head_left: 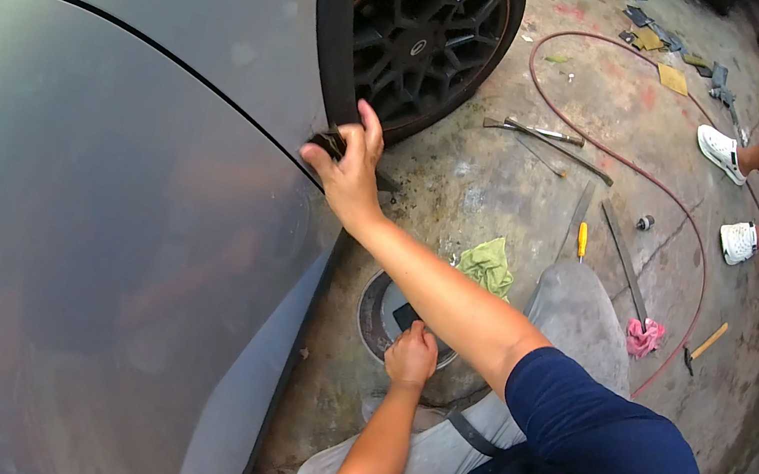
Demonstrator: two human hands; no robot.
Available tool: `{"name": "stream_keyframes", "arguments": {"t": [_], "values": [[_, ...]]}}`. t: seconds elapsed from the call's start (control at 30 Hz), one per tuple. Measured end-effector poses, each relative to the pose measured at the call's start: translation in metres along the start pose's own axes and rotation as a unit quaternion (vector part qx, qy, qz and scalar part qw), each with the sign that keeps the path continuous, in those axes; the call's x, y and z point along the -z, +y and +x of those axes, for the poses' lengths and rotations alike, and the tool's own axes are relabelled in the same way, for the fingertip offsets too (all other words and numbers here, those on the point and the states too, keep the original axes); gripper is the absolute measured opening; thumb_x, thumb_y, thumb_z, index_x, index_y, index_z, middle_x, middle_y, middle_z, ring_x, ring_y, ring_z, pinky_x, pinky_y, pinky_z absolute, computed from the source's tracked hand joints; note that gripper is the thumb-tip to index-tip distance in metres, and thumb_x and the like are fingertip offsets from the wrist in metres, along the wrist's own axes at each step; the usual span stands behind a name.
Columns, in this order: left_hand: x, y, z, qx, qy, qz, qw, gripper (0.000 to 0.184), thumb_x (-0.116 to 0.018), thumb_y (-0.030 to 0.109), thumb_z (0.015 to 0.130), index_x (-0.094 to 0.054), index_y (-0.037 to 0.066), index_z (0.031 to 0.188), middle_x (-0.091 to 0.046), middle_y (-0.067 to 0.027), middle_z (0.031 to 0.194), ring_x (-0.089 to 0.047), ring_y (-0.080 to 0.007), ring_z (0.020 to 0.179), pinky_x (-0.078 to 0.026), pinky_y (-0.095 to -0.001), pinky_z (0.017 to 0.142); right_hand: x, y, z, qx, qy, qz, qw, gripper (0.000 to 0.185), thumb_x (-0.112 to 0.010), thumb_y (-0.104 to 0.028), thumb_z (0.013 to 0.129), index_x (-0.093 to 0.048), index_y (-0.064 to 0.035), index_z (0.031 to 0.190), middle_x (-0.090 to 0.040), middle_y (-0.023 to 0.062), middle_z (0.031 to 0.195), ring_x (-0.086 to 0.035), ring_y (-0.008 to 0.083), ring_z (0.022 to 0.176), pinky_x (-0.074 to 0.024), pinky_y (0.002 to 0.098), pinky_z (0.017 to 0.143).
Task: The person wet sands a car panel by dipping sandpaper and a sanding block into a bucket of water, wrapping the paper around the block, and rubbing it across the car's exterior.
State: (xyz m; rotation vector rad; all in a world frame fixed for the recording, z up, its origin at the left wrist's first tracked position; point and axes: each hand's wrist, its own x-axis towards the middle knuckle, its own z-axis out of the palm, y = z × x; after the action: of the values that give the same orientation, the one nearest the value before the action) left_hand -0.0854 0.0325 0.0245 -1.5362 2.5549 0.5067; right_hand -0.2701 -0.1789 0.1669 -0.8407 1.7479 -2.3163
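My right hand (350, 171) reaches to the lower edge of a grey car panel (251, 42), where it meets the wheel arch. Its thumb and fingers curl round a small dark piece (326, 141) against the panel; whether this is a pad or sandpaper cannot be made out. Lower down, my left hand (412, 355) is closed on a dark square sheet (405, 317) that looks like sandpaper. That hand is over a round grey basin (366, 316) on the floor, part of which my arms hide. Beside the basin lies a crumpled green cloth (488, 264).
A black wheel (423, 47) stands beyond my right hand. On the concrete lie metal bars (560, 137), a yellow-handled tool (583, 240), a hammer (708, 343), a pink cloth (644, 339) and a red hose (648, 183). Another person's white shoes (721, 153) are at right.
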Motion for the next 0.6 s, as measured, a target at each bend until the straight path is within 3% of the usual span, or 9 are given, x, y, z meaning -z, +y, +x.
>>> {"name": "stream_keyframes", "arguments": {"t": [0.1,0.3,0.47,0.6], "values": [[-0.005,-0.003,0.0,-0.017,0.01,-0.005,1.0,0.022,-0.052,0.027,0.095,-0.065,0.012,0.105,-0.074,-0.0155,0.092,-0.072,-0.0373,0.085,-0.057,-0.0528,0.073,-0.008,-0.044,0.043,0.046,0.034,0.046,0.997,0.067,-0.068,-0.065,0.089,-0.051,-0.004,0.109,-0.022,0.0306,0.156,-0.023,0.0433,0.145,-0.0198,0.0536,0.119],[-0.001,-0.002,-0.005,0.002,-0.027,0.017,0.999,0.022,-0.053,0.028,0.095,-0.065,0.012,0.104,-0.074,-0.0159,0.093,-0.072,-0.038,0.083,-0.057,-0.0528,0.073,0.001,-0.004,-0.007,-0.044,0.008,-0.002,0.999,0.073,-0.064,-0.073,0.087,-0.052,-0.005,0.11,-0.022,0.03,0.156,-0.024,0.0477,0.143,-0.0206,0.06,0.117],[-0.005,-0.003,-0.002,0.002,-0.011,0.019,1.0,0.023,-0.053,0.03,0.096,-0.065,0.013,0.104,-0.074,-0.0161,0.092,-0.071,-0.0387,0.081,-0.056,-0.0532,0.073,-0.004,-0.035,0.032,-0.038,0.028,0.044,0.998,0.071,-0.065,-0.07,0.088,-0.051,-0.0044,0.113,-0.021,0.0294,0.157,-0.024,0.0481,0.142,-0.0227,0.0587,0.117],[-0.007,-0.003,-0.002,-0.011,0.006,0.004,1.0,0.022,-0.054,0.029,0.094,-0.066,0.013,0.105,-0.074,-0.0158,0.09,-0.072,-0.0382,0.08,-0.056,-0.0531,0.073,-0.003,-0.003,0.004,-0.053,0.019,-0.002,0.998,0.074,-0.066,-0.07,0.087,-0.051,-0.0028,0.114,-0.022,0.0286,0.158,-0.024,0.0474,0.142,-0.0229,0.0582,0.117]]}}
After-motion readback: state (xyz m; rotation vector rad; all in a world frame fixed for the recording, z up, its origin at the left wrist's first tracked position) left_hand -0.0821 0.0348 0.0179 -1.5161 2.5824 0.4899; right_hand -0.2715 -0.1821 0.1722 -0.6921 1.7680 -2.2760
